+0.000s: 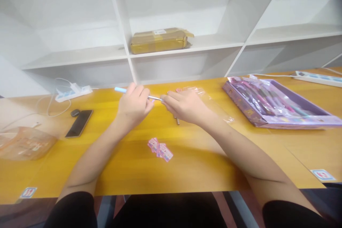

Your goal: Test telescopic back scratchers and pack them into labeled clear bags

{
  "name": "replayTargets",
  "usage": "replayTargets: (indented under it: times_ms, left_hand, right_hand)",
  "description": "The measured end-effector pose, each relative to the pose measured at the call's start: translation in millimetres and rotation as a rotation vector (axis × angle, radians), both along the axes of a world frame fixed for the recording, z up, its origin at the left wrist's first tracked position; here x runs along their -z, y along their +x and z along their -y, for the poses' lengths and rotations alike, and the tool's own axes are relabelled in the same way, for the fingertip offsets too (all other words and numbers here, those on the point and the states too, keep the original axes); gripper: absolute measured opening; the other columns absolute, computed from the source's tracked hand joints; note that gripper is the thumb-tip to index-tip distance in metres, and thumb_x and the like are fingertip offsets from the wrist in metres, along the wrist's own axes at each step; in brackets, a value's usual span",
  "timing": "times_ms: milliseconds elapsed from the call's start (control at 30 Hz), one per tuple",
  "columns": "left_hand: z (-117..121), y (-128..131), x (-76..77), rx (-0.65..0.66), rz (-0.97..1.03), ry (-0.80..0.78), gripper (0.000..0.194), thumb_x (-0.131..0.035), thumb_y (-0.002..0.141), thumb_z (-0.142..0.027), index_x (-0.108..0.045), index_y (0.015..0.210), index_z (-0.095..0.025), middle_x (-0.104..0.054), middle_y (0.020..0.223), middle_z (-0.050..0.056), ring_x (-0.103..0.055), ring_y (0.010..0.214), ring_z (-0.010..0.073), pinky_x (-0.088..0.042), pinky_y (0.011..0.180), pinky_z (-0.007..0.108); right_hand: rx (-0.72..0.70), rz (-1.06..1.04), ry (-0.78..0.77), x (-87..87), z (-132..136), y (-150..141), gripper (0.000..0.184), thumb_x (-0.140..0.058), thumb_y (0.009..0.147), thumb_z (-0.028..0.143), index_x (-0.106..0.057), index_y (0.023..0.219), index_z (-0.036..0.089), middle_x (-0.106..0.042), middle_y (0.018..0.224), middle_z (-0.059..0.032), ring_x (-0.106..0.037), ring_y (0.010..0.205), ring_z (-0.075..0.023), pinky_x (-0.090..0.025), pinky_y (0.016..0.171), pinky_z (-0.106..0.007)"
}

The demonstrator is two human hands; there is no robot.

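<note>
Between my hands, above the table, is a slim pen with a light blue end and a thin silver shaft. My left hand is closed around its middle, the blue end sticking out to the left. The fingers of my right hand pinch the tip of the silver shaft; the very end is hidden in them. Beneath the right hand a thin dark rod with a metal end lies on the table, mostly covered. Small pink printed cards lie overlapped in front of my hands.
Clear plastic wrapping lies behind my right forearm. To the right stands a purple open box of wrapped pens. At left are a phone, a power strip and an orange translucent bag. A taped parcel rests on the shelf.
</note>
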State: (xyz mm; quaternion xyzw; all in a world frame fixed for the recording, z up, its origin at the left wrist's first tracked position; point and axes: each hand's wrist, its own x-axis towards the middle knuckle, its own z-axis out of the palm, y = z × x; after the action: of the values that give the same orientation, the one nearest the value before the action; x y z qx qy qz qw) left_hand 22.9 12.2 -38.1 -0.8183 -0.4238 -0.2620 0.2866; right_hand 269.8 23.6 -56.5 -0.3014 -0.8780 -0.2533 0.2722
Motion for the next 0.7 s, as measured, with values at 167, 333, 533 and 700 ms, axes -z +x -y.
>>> replayTargets:
  times_ms: [167, 333, 533, 700]
  left_hand:
    - [2.2, 1.4, -1.3, -0.054, 0.026, -0.006, 0.016, -0.055, 0.095, -0.013, -0.060, 0.083, -0.022, -0.069, 0.084, 0.010, -0.057, 0.088, 0.0287, -0.037, 0.063, 0.040]
    - [4.9, 2.1, -2.6, -0.072, 0.078, -0.018, 0.015, -0.054, 0.095, -0.013, -0.058, 0.084, -0.022, -0.069, 0.086, 0.010, -0.057, 0.088, 0.0282, -0.034, 0.063, 0.039]
    - [2.9, -0.6, -4.1, -0.115, 0.138, -0.015, 0.016, -0.053, 0.094, -0.015, -0.053, 0.081, -0.024, -0.063, 0.083, 0.009, -0.054, 0.087, 0.0276, -0.028, 0.062, 0.039]
    - [-26.0, -67.5, -37.0, -0.263, 0.234, 0.046, 0.024, -0.053, 0.089, -0.015, -0.038, 0.074, -0.025, -0.050, 0.077, 0.006, -0.043, 0.083, 0.0259, -0.033, 0.074, 0.041]
  right_hand:
    - [-0.011, -0.055, 0.002, -3.0, 0.9, 3.7, 0.039, -0.040, 0.123, 0.032, -0.072, 0.104, 0.020, -0.069, 0.081, -0.0013, -0.051, 0.067, -0.0138, -0.027, 0.063, -0.033]
    - [0.011, -0.064, 0.018, -6.5, 2.3, 9.4, 0.038, -0.047, 0.122, 0.037, -0.071, 0.098, 0.021, -0.072, 0.083, -0.0012, -0.052, 0.066, -0.0137, -0.026, 0.061, -0.033]
    - [0.056, -0.044, 0.080, -11.3, 1.7, 17.2, 0.034, -0.044, 0.120, 0.024, -0.075, 0.107, 0.021, -0.073, 0.085, -0.0014, -0.051, 0.066, -0.0141, -0.026, 0.062, -0.033]
    - [0.231, -0.151, 0.162, -37.2, -23.3, 84.8, 0.034, -0.046, 0.121, 0.036, -0.079, 0.115, 0.027, -0.079, 0.099, -0.0040, -0.050, 0.073, -0.0163, -0.033, 0.070, -0.034]
